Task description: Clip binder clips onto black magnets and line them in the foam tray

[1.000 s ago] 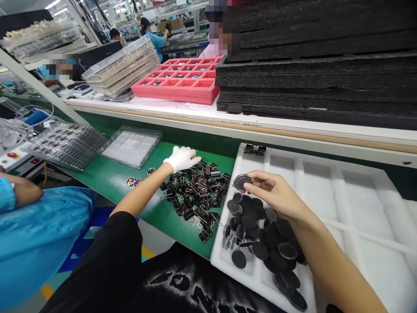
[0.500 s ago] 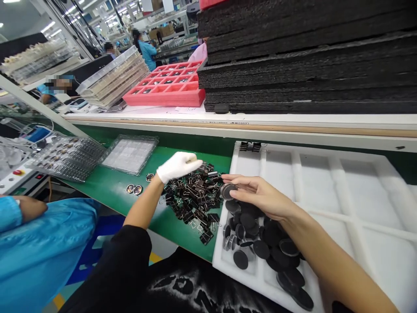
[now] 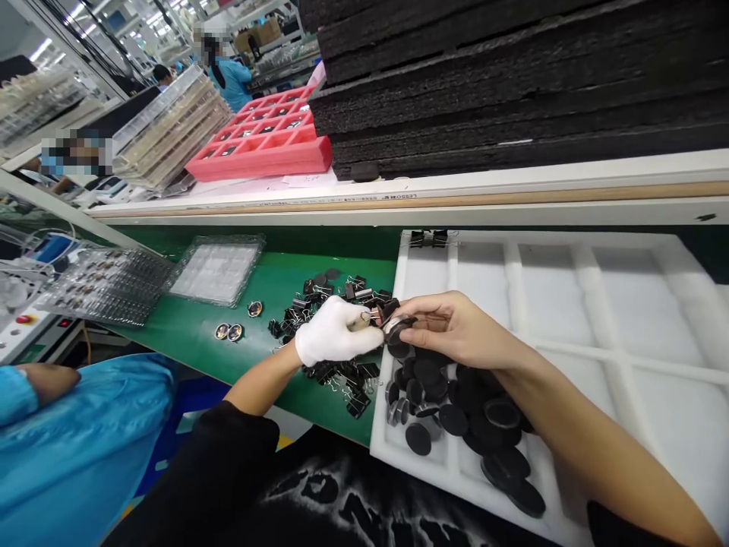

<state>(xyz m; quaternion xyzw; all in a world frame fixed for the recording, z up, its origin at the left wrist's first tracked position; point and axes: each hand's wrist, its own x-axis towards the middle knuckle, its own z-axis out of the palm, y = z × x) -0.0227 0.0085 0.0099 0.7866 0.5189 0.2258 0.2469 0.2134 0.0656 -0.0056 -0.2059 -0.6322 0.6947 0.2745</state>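
My left hand [image 3: 335, 333], in a white glove, is closed in a pinch on a small black binder clip at the edge of the white foam tray [image 3: 569, 304]. My bare right hand [image 3: 449, 328] pinches a round black disc [image 3: 397, 327] against that clip, so both hands meet above the tray's left compartment. Under the right hand lies a heap of black discs [image 3: 461, 418]. A pile of black binder clips [image 3: 330, 304] lies on the green belt [image 3: 267, 281] under and beyond the left hand.
A clear plastic blister tray [image 3: 217, 269] and a tray of small parts [image 3: 102, 281] lie on the belt at left, with three small round pieces [image 3: 233, 327] near them. Black foam sheets [image 3: 512, 83] and a red tray [image 3: 262, 144] sit on the shelf behind. A person in blue [image 3: 57, 441] sits at left.
My left hand picked a binder clip from the pile and drew back toward me. My right hand carried the disc left to meet it.
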